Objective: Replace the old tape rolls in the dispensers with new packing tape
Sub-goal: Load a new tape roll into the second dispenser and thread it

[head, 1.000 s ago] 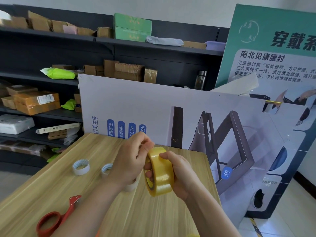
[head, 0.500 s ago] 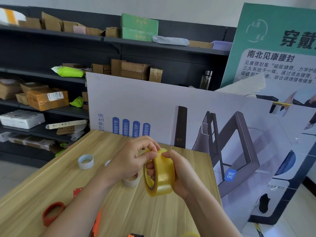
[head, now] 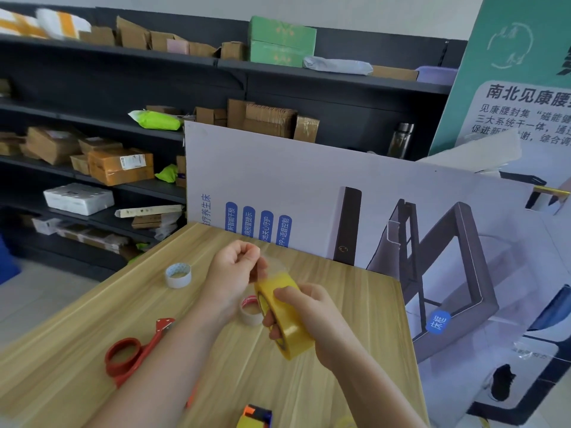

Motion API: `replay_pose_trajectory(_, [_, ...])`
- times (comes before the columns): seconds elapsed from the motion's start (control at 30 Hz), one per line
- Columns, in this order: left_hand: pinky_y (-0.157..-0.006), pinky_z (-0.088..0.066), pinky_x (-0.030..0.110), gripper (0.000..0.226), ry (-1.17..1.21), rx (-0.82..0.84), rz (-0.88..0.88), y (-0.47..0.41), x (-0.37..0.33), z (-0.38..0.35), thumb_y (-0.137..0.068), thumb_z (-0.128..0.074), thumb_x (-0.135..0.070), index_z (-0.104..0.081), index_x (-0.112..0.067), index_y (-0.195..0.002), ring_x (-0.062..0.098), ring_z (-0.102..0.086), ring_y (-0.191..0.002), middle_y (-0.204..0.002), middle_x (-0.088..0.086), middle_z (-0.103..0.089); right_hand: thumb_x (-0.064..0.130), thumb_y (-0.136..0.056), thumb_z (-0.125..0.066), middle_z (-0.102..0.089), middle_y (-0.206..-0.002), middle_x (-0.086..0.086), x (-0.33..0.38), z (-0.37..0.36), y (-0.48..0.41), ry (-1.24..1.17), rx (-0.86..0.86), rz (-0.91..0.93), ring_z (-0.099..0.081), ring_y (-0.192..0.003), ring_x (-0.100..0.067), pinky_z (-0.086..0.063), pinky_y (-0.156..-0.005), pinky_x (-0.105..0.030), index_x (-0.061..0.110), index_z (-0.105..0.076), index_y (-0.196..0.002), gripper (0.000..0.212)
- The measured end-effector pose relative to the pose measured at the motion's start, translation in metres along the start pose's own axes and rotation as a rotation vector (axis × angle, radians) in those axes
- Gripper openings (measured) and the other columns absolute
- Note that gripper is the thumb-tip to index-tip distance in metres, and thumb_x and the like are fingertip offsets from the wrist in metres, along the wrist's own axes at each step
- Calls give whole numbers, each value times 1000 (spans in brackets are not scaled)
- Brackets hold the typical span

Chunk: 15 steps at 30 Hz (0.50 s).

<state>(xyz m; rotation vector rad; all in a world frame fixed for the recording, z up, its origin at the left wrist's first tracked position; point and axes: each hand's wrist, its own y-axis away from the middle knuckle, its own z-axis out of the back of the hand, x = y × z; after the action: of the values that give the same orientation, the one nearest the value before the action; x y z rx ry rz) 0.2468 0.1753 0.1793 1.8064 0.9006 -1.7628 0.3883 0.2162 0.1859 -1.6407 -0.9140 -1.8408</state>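
My right hand (head: pixel 312 319) grips a full yellowish roll of packing tape (head: pixel 289 322) above the wooden table (head: pixel 92 316), fingers through its core. My left hand (head: pixel 233 273) pinches the tape's loose end, and a short clear strip (head: pixel 273 264) stretches from the roll up to those fingers. A nearly used white roll (head: pixel 178 274) stands on the table to the left. Another old core with a red rim (head: pixel 250 310) lies just below my left hand. A red tape dispenser (head: pixel 133 350) lies at the lower left.
A small orange and blue object (head: pixel 256 415) shows at the bottom edge. A large printed board (head: pixel 309 186) leans against the table's far side. Dark shelves with cardboard boxes (head: pixel 120 165) fill the background. The table's right edge runs close to my right forearm.
My left hand has pulled the tape's end up and away from the roll, drawing out a short strip. The roll has tilted and dropped lower right. The camera has turned, revealing the dispenser.
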Motion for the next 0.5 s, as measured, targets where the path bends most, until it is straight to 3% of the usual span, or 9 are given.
replay_pose_trajectory(0.2, [-49, -47, 15, 22, 19, 40, 10, -14, 16, 38, -96, -43, 3, -59, -11, -88, 13, -54, -58, -68, 5, -57, 33, -92, -60, -74, -73, -12, -6, -30, -20, 177, -37, 48, -64, -55, -19, -55, -64, -31, 12, -67, -96, 23])
replay_pose_trajectory(0.27, [-48, -46, 16, 31, 22, 94, 29, -22, 21, 54, -93, -40, 8, -60, -9, -77, 14, -52, -58, -63, 4, -56, 33, -92, -59, -73, -70, -12, -8, -45, -31, 207, -51, 43, -63, -53, -18, -54, -60, -28, 15, -67, -94, 20])
replay_pose_trajectory(0.37, [-56, -47, 23, 37, 78, 136, 96, -40, 29, 85, -84, -34, 10, -58, -7, -61, 18, -54, -61, -58, 5, -60, 32, -90, -58, -71, -64, -7, -13, -71, -54, 273, -94, 34, -63, -50, -18, -54, -57, -30, 13, -66, -88, 20])
replay_pose_trajectory(0.5, [-71, -47, 35, 37, 68, 183, 211, -66, 48, 127, -86, -36, -8, -62, -7, -61, 20, -59, -68, -64, 6, -66, 35, -86, -58, -73, -66, -9, -27, -110, -90, 407, -171, -1, -66, -50, -17, -56, -57, -33, 14, -65, -84, 23])
